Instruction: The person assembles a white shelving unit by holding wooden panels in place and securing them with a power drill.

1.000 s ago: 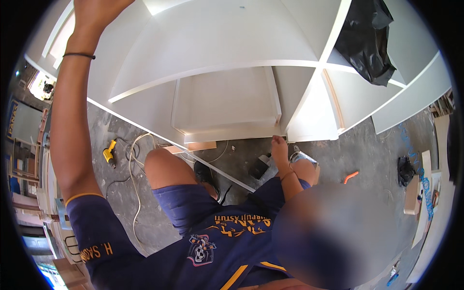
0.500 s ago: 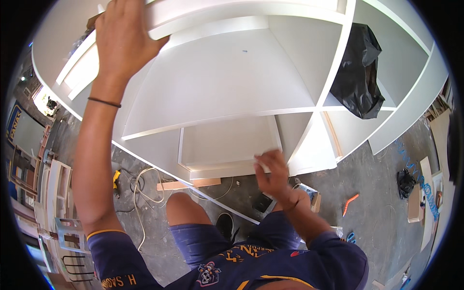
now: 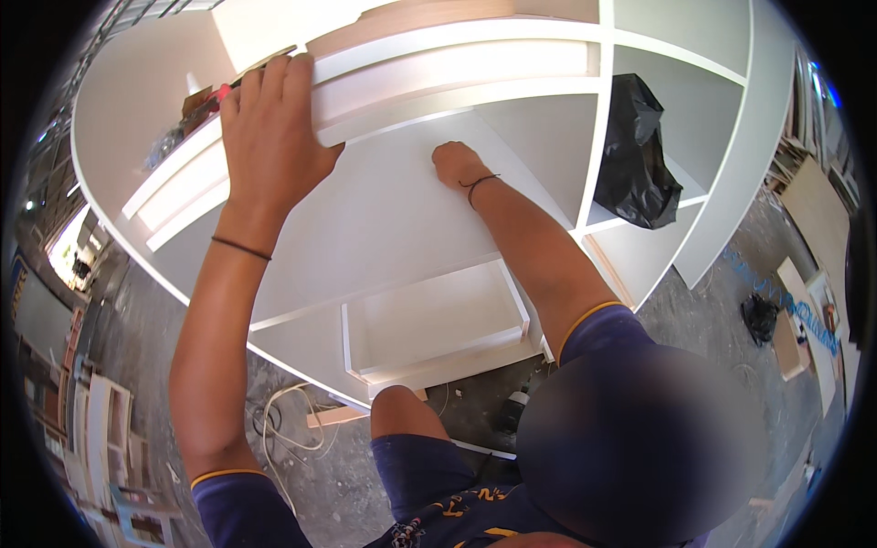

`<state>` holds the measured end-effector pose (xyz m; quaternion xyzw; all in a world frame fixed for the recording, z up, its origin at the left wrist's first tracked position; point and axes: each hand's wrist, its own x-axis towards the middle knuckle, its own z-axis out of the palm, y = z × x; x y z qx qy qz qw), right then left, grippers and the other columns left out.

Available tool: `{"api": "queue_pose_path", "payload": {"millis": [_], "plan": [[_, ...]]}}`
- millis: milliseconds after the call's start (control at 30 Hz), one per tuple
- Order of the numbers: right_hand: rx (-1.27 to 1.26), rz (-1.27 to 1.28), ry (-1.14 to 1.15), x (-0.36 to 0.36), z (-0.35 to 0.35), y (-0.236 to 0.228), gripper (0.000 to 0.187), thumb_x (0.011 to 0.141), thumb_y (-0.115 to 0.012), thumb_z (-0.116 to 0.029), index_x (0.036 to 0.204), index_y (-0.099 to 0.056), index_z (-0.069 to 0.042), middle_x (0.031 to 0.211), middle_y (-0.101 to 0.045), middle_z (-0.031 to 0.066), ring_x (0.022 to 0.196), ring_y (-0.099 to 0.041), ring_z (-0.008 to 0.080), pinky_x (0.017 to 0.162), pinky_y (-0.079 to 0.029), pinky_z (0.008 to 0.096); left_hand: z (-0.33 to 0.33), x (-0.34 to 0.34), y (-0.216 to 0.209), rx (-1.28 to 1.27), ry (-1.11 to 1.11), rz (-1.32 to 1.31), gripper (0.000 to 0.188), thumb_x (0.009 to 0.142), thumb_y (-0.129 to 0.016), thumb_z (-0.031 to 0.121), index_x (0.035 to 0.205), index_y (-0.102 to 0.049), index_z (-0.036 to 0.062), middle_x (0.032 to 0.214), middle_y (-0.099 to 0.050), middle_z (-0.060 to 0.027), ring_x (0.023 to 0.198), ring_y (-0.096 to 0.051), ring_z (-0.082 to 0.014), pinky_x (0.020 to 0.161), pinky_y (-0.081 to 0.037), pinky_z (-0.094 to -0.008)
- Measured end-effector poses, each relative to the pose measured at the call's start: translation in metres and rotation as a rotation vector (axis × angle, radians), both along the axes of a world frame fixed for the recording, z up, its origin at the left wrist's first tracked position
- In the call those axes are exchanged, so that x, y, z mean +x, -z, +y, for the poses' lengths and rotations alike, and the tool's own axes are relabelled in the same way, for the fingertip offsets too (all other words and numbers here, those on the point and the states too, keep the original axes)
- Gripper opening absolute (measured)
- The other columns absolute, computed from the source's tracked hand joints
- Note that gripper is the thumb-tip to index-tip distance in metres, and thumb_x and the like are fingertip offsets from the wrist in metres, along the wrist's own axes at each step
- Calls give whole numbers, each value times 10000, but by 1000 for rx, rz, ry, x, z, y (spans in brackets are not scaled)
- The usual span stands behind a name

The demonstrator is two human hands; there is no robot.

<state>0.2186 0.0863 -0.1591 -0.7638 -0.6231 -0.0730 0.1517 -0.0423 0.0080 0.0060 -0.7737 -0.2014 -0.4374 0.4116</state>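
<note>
A large white cabinet with open compartments fills the upper view. My left hand holds the front rail of its upper part, fingers over the top edge and thumb below. My right hand reaches over the wide white shelf, fingers curled in. Whatever those fingers may hold is hidden; the small bluish piece seen earlier on this shelf no longer shows. Beneath the shelf sits a white drawer-like box. Behind my left hand, a red-handled item lies on the upper ledge.
A black plastic bag hangs in the right compartment. A dark power tool stands on the floor near my knee, with a pale cable and wood strip to its left. A blue coiled hose lies far right.
My right hand has moved from in front of the lower box up and forward onto the shelf. My left hand stays on the rail. The whole view has shifted.
</note>
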Motion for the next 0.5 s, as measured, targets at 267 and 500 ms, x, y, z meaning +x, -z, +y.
{"api": "queue_pose_path", "payload": {"millis": [267,500], "plan": [[7,85,4,-14,-60,-11,177,820,-521,-61,908,-668,-21,1013,-660,199,957,-644,355,806,-534,409,7,1,-3,84,-10,1,708,580,-831,209,1195,-511,67,1112,-562,-74,1030,-533,-283,838,-417,-440],[810,619,-217,-33,-211,35,190,820,-496,21,943,-634,-24,910,-616,90,807,-589,172,712,-475,263,29,-1,0,194,-38,49,722,636,-836,314,1247,-522,91,1098,-615,-89,974,-608,-289,766,-520,-393]]}}
